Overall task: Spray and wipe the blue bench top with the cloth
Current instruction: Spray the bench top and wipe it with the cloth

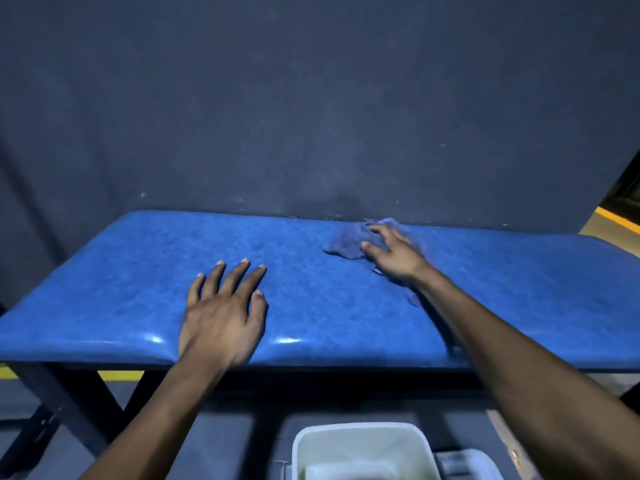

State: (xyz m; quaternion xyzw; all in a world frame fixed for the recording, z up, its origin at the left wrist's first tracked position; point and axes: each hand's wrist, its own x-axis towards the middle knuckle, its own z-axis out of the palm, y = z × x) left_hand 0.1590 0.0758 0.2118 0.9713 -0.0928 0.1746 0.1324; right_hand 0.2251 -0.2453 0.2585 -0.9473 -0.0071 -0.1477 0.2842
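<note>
Right hand (393, 252): palm down, fingers spread and pressed onto a crumpled blue cloth (349, 242), which lies flat on the bench top near its far edge, right of centre. The cloth shows beyond the fingertips and to their left; a small part of it also shows beside the wrist. The hand and cloth are blurred at their right side.

Left hand (223, 315): palm down, 5 fingers spread apart, resting flat and empty on the padded surface near the near edge, left of centre and well apart from the cloth. Both forearms are bare and reach in from the bottom of the view.

Bench top (138, 271): a padded rectangular blue vinyl surface with a mottled sheen and 2 bright glints along the rounded near edge. Its far edge stands against a dark grey wall (311, 98). Dark frame legs (62, 393) show below the near left corner.

White plastic rectangular bin (360, 441): on the floor below the near edge, right of centre, open at the top. A pale flat object lies inside; what it is cannot be told.
</note>
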